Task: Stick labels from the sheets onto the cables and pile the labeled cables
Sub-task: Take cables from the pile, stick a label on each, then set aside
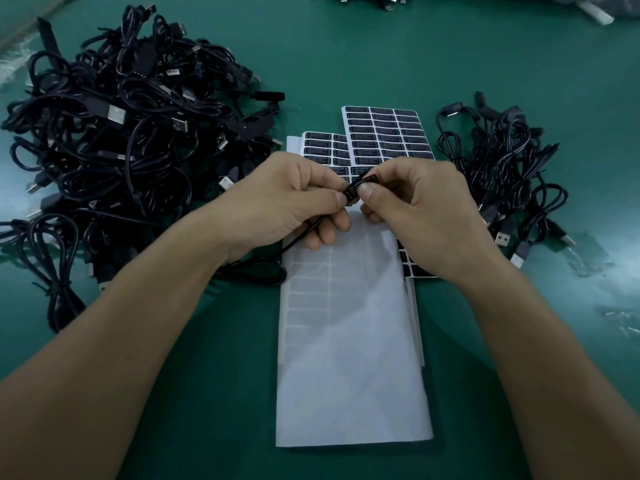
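Above the label sheets (353,341), the left hand (291,199) grips a black cable (266,268) while the right hand (426,209) pinches a black label (360,187) against it. A large cable heap (121,126) lies left of the sheets, and a smaller cable pile (509,168) lies right of them.

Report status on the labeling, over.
Left hand grips cable; right hand pinches label onto it. Label sheets under both hands. Big cable pile left, smaller pile right. Nothing blocks the hands.
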`<state>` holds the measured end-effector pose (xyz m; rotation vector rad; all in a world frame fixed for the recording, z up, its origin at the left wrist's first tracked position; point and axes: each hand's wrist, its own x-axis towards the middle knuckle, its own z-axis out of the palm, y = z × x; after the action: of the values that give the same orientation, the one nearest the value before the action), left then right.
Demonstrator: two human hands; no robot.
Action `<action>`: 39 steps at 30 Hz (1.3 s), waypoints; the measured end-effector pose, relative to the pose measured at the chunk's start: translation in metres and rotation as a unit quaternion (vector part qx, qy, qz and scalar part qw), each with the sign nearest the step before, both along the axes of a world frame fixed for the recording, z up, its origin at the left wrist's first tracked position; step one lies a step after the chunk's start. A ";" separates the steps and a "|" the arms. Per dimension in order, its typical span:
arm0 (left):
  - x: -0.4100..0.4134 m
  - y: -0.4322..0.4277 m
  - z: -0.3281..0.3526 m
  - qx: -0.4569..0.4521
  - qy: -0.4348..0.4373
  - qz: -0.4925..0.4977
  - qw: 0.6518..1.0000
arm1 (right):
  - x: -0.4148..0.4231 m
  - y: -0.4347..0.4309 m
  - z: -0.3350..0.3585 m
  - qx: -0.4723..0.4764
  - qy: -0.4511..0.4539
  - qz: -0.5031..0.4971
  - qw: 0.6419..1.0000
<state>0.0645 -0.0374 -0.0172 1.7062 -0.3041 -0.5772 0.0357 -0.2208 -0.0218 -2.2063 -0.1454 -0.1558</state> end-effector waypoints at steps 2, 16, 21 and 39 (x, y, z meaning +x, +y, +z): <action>0.000 0.000 0.000 0.002 -0.001 -0.002 1.000 | 0.000 0.001 0.000 0.005 -0.002 -0.004 1.000; -0.003 -0.008 -0.006 0.003 -0.035 0.049 0.998 | -0.005 0.011 0.002 0.019 -0.043 -0.041 0.998; -0.004 -0.009 -0.007 0.002 -0.039 0.064 0.997 | -0.006 0.013 0.004 0.019 -0.062 -0.074 0.995; -0.005 -0.011 -0.006 0.008 -0.050 0.062 0.997 | -0.010 0.021 0.004 0.021 -0.063 -0.153 0.986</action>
<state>0.0599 -0.0482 -0.0230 1.7591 -0.2638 -0.4046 0.0253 -0.1997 -0.0175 -2.1660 0.1278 -0.4650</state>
